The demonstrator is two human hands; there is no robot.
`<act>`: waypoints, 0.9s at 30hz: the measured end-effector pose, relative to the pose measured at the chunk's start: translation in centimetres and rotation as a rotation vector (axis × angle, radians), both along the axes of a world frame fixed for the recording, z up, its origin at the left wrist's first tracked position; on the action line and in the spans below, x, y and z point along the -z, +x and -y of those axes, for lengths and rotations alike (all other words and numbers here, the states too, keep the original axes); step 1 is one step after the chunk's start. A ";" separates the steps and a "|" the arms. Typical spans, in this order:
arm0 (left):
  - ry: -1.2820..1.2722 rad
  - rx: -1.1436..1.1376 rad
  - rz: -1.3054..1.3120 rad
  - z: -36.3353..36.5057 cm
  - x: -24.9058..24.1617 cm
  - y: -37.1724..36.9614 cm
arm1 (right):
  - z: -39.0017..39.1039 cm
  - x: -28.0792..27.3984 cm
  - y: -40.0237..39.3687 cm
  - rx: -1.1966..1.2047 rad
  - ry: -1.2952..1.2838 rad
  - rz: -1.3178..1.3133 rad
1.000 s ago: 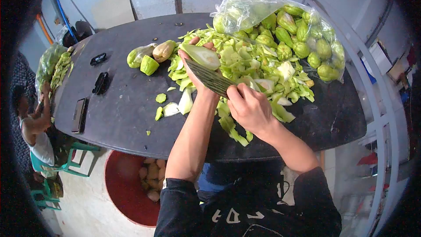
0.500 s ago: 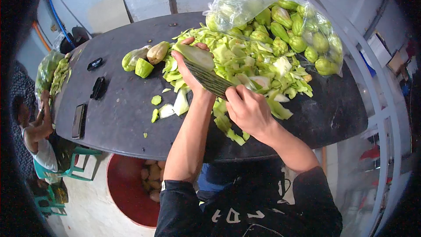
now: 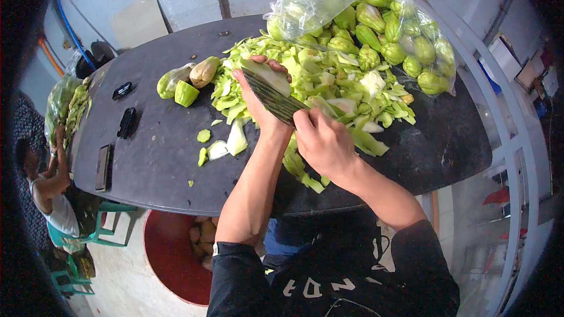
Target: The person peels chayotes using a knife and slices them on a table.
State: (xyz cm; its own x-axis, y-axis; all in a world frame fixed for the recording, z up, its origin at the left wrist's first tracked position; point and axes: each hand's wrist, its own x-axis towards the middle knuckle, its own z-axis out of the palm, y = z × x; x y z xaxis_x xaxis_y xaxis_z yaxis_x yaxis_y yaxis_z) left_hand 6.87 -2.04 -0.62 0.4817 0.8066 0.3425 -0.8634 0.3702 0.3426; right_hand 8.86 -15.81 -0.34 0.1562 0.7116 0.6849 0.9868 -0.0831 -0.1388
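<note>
Item: peeled chayote (image 3: pixel 269 74), held above the dark table (image 3: pixel 158 158) in the cupped left hand (image 3: pixel 254 98). Right hand (image 3: pixel 325 144) closed on knife (image 3: pixel 271 98); handle hidden. Likely firm, wet, slippery; best gripped round its unpeeled end.

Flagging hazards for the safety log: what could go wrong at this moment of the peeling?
1. The knife blade lies against the left hand holding the chayote; a slip could cut the palm or fingers.
2. Peel scraps hang at the table edge and may drop underfoot.
</note>
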 end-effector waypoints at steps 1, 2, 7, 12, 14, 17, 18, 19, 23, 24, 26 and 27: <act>0.000 0.001 -0.001 0.0 0.1 0.1 | -0.1 0.0 -0.1 0.012 0.000 -0.004; 0.018 -0.037 -0.021 0.0 0.2 0.1 | -0.1 0.0 -0.2 0.013 0.000 -0.005; 0.050 0.038 -0.019 -0.1 0.1 -0.2 | -0.1 -0.4 -0.2 0.000 0.001 -0.039; 0.044 -0.043 -0.199 0.6 -0.6 -0.2 | -0.2 -0.3 0.1 0.008 -0.020 -0.092; 0.113 -0.132 -0.262 1.0 -0.8 0.1 | -0.3 -0.5 0.3 0.003 -0.012 -0.097; 0.236 -0.270 -0.351 0.9 -0.7 0.1 | -0.4 -1.0 1.3 -0.112 0.104 -0.241; 0.287 -0.293 -0.365 0.8 -0.7 0.1 | 0.0 -1.8 1.6 -0.145 0.079 -0.345; 0.339 -0.315 -0.377 0.7 -0.8 0.0 | 0.2 -2.3 1.9 -0.177 0.055 -0.447; 0.439 -0.415 -0.455 -0.5 0.1 0.5 | 0.7 -3.3 2.6 -0.203 0.043 -0.738; 0.401 -0.499 -0.464 0.0 -0.2 0.6 | 0.6 -3.3 2.5 -0.190 0.093 -0.714; 0.296 -0.469 -0.455 0.9 -0.8 0.3 | 0.4 -2.2 3.0 -0.169 0.091 -0.794; 0.295 -0.470 -0.456 0.7 -0.7 0.3 | 0.1 -1.7 3.3 -0.151 0.087 -0.870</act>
